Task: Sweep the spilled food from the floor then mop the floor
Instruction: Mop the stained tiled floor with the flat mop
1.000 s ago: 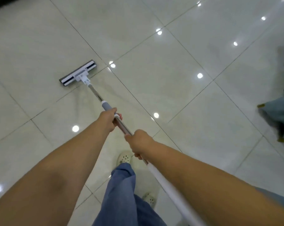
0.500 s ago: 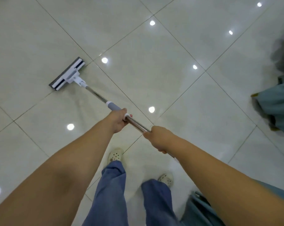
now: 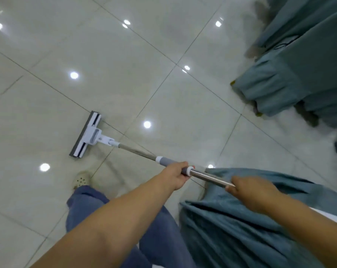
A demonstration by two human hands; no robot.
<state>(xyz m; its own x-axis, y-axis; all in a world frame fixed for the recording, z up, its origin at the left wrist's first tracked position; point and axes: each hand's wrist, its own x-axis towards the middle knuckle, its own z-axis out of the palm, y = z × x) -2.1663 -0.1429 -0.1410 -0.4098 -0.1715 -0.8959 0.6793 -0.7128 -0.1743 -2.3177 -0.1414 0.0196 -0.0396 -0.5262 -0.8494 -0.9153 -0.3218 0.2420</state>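
Head view: the left hand (image 3: 175,176) wraps its fingers round the grey grip of the mop (image 3: 136,151). The right hand (image 3: 249,190) grips the shiny pole at three o'clock from it. The mop head (image 3: 85,135) lies flat on the tiled floor (image 3: 163,45) at ten o'clock.

A flat mop (image 3: 85,134) is laid with its white and grey rectangular head flat on the glossy, pale-tiled floor (image 3: 125,89), beside a crossing of tile joints. Its metal handle (image 3: 136,151) is slanted up to the right and gripped by the left hand (image 3: 175,176) at a grey sleeve and by the right hand (image 3: 249,191) further up.
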